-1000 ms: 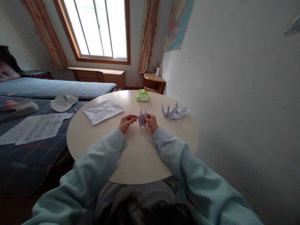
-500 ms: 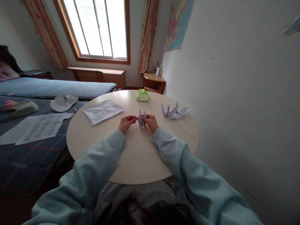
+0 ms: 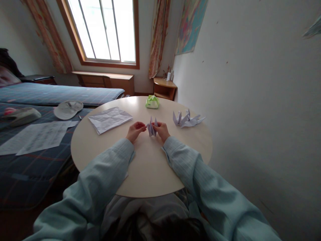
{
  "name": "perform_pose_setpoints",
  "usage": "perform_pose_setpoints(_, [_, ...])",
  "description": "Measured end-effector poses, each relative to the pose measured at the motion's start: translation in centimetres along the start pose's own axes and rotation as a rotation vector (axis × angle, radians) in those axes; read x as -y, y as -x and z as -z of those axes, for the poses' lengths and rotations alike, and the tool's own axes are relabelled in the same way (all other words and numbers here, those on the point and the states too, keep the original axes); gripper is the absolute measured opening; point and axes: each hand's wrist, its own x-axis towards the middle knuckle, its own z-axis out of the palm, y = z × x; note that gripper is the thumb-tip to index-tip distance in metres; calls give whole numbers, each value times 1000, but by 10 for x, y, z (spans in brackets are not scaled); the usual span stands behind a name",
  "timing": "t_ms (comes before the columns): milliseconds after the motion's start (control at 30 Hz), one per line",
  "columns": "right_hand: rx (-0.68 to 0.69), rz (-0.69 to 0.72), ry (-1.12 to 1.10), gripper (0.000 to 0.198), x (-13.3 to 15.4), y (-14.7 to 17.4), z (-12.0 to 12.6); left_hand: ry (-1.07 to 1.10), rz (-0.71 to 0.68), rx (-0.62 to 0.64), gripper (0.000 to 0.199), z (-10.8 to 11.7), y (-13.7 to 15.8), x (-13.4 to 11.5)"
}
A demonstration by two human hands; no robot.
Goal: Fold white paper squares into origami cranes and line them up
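A folded paper crane (image 3: 151, 130) in pale lilac-white paper stands upright over the round table, its pointed tips upward. My right hand (image 3: 162, 130) pinches its right side between thumb and fingers. On the other side, my left hand (image 3: 135, 131) has its fingertips closed at the small point that juts out to the left. Further right on the table sit several finished paper cranes (image 3: 188, 119) close together. Left of my hands lies a stack of creased paper sheets (image 3: 110, 119).
The round cream table (image 3: 152, 167) carries a green tissue pack (image 3: 152, 102) at its far side. On the left, a plaid bed (image 3: 32, 167) holds printed sheets (image 3: 37, 135) and a white cap-like item (image 3: 68, 110). A white wall (image 3: 255, 110) rises to the right.
The left fingers have shifted slightly, and the crane's small left point now shows bent more plainly. The crane has tilted a little to the right. The right hand keeps its hold.
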Motion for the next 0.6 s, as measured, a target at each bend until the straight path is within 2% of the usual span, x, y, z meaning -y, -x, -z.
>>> perform_pose_setpoints(267, [0,6,-13,28,1,2,-2,4,-52,-60,34,0,-2,-1])
perform_pose_setpoints(600, [28,25,71,30,3,2,1,4,-44,-65,33,-1,0,-3])
